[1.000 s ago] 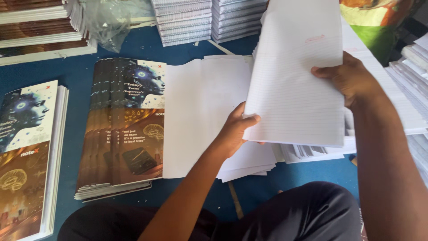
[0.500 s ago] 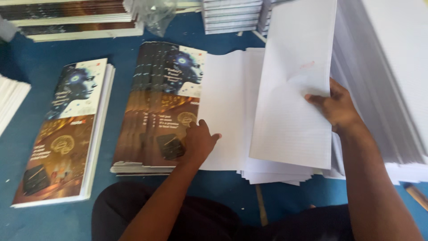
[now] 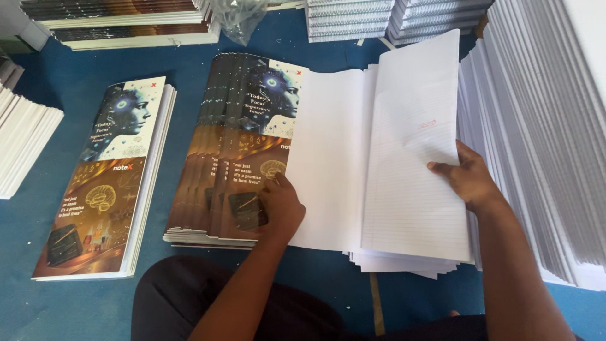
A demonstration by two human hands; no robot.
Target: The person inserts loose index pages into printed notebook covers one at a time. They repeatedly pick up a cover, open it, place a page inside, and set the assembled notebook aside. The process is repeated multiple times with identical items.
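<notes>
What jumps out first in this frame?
The fanned stack of printed covers at centre, dark with a robot-like head, with the left hand pressed on its near right corner. Right of it, the right hand holds up a bundle of ruled white sheets over a pile of white paper. A second cover stack lies further left on the blue floor.

Printed covers [image 3: 243, 145]: pale top panel with a blue robotic head, brown lower panel with gold brain motif. Ruled sheets [image 3: 413, 170]: white with fine grey lines and a small red mark. Floor covering [image 3: 57, 303]: blue.
</notes>
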